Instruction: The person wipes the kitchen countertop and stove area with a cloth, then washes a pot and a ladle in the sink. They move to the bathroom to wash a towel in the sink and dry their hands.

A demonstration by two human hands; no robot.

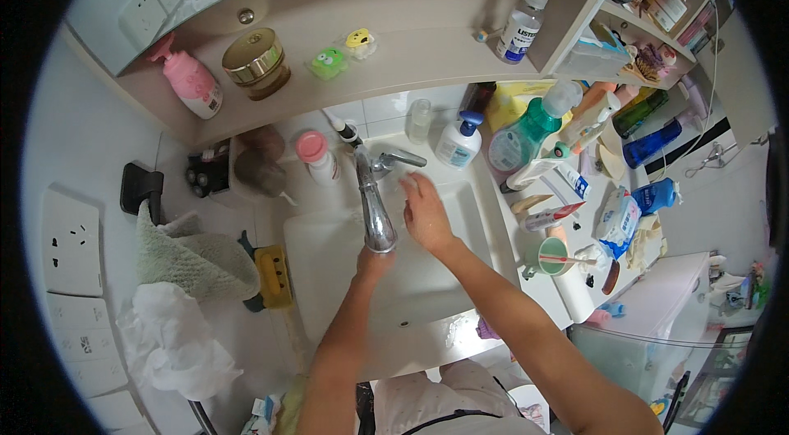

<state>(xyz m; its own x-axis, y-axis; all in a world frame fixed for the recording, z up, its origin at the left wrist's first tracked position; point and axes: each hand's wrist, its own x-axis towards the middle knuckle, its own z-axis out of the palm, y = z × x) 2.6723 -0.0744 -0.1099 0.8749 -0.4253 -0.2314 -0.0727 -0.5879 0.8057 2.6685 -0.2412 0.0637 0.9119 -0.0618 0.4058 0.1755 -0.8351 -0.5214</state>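
Observation:
A chrome faucet reaches out over the white washbasin. My left hand is under the tip of its spout, which hides most of the fingers. Right of the spout, my right hand is raised above the basin with nothing in it, its fingers slightly apart. Those fingertips are close to the faucet's lever handle; whether they touch it is unclear. Behind the basin stand a white pump bottle with a blue top and a white bottle with a pink lid.
A shelf with a Listerine bottle and a gold-lidded jar overhangs the basin's back. Toiletries and a green cup crowd the right counter. At the left hang a grey-green towel and a yellow soap holder.

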